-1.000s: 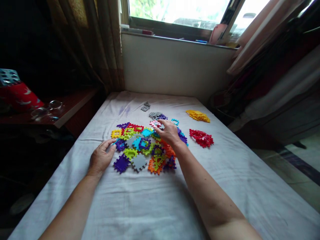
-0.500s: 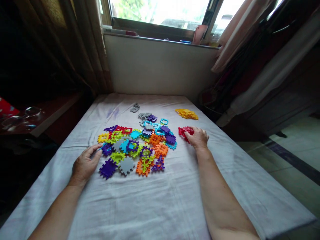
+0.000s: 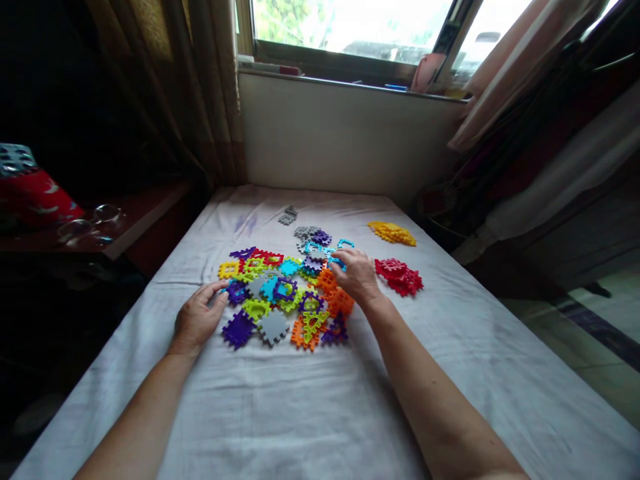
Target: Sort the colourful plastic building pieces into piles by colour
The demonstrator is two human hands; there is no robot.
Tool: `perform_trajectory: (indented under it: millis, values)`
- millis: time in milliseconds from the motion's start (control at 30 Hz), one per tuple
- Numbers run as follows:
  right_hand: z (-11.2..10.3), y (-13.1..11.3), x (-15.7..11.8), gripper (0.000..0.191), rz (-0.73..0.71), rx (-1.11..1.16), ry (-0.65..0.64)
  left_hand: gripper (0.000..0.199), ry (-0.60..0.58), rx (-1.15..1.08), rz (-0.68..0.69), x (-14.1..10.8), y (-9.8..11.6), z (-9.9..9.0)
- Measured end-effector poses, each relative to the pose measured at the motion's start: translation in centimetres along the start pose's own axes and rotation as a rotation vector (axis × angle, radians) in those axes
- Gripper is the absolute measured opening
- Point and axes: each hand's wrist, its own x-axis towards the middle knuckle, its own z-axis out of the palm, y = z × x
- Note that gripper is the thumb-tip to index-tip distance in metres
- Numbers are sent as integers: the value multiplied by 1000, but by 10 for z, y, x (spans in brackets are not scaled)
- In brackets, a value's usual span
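Since half a second ago, the right hand (image 3: 357, 275) has left the red pile (image 3: 400, 279) and now hovers over or rests on the far right side of the mixed heap (image 3: 291, 305). Its grip is partly narrowed; whether a piece sits between thumb and fingers cannot be told. Pose: palm down, fingers pointing left and slightly away, forearm rising diagonally from the lower right.

The left hand (image 3: 200, 317) is at the heap's left edge, fingertips at a purple-and-blue piece (image 3: 237, 292). Thumb and fingers stand a narrow gap apart; contact is likely, but a firm hold cannot be confirmed.

Beside and below the right hand lie orange pieces (image 3: 341, 302); just beyond its fingertips, a light blue frame (image 3: 345, 244). On the heap's near side are a solid purple square (image 3: 239, 329), a grey piece (image 3: 273, 329) and a yellow-green triangle (image 3: 314, 328) over orange. Any lettering on the pieces is too small to read.

Outward on the pale cloth (image 3: 240, 413): the red pile near the right wrist, a yellow pile (image 3: 393, 233) behind it, and a small grey pile (image 3: 287, 215) at the far side. At far left, spectacles (image 3: 93, 225) lie beside a red container (image 3: 40, 200) patterned with white figures.
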Motion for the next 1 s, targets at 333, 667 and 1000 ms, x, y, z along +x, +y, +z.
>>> perform_trajectory:
  millis: [333, 667, 1000]
  values:
    - [51, -141, 30, 48, -302, -16, -383, 39, 12, -47, 3, -1, 1, -1]
    - [37, -119, -11, 42, -386, 33, -382, 39, 23, -55, 11, -1, 4, 2]
    - [43, -153, 33, 28, -308, -43, -368, 35, 20, -39, 13, -2, 6, -1]
